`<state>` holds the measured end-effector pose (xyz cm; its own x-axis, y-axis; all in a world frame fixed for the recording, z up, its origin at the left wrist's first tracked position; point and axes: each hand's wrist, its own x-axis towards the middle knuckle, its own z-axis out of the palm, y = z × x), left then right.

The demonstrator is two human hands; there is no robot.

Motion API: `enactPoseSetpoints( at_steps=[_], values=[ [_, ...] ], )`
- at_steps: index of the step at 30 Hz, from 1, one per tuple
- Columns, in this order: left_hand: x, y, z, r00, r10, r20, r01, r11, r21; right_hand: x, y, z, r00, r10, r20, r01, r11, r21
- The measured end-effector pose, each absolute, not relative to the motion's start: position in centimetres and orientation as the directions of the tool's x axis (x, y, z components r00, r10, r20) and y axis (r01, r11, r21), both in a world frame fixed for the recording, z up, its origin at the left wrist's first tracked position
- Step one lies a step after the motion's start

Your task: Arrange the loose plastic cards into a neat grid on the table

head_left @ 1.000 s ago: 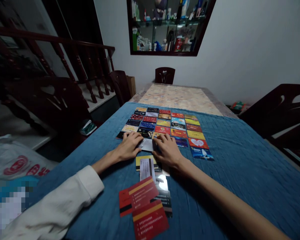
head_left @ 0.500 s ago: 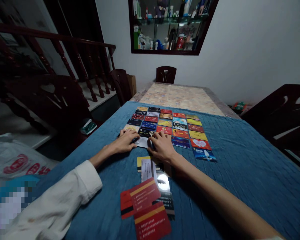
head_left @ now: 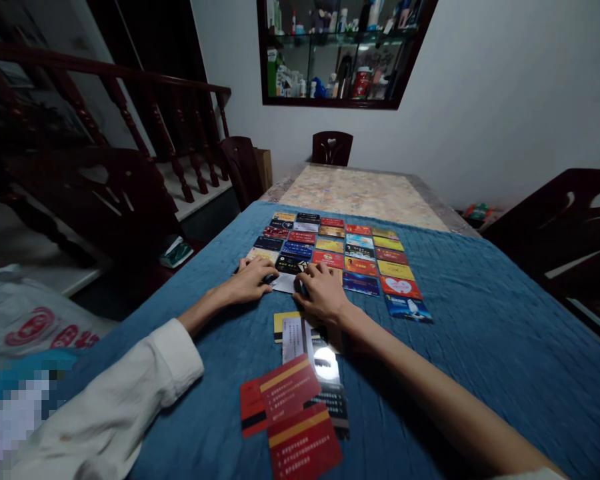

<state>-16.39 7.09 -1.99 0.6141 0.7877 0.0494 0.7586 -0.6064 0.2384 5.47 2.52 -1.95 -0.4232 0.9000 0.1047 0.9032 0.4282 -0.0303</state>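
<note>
Rows of colourful plastic cards [head_left: 360, 265] lie flat on a blue cloth [head_left: 460, 400]. My left hand [head_left: 253, 280] rests over the near left cards, its fingers a little curved and spread. To its right, my right hand [head_left: 324, 293] rests with bent fingers on the near cards. Between the two hands lies a whitish card [head_left: 284, 283], just below a black card [head_left: 292, 265]; fingertips of both hands are at its sides. Parts of the cards beneath my hands are hidden. Closer to me is a loose overlapping pile with red cards [head_left: 305, 443] and a grey-white card [head_left: 294, 339].
The cloth covers the near part of a patterned table [head_left: 355, 190]. Dark wooden chairs stand at the far end [head_left: 333, 148], the left [head_left: 100, 200] and the right [head_left: 570, 220]. A white plastic bag [head_left: 20, 313] is at the left, and a glass cabinet [head_left: 330, 103] is set in the wall.
Almost nothing differs. Both hands stay at the whitish card with only a very slight shift, and the cards lie as before.
</note>
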Motion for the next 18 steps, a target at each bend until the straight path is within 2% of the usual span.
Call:
enactPoseSetpoints(
  at_steps=[11,18],
  values=[
    [-16.30,6.83,-2.17,0.622,0.780,0.072,0.748,-0.618,0.242,5.53,2.55,-2.05,-0.432,0.895,0.115,0.900,0.436,-0.018],
    [-16.03,6.44,-2.09,0.645,0.759,0.091,0.738,-0.650,0.184,5.39,2.52,-1.84,-0.445,0.890,0.103,0.895,0.447,0.006]
  ],
)
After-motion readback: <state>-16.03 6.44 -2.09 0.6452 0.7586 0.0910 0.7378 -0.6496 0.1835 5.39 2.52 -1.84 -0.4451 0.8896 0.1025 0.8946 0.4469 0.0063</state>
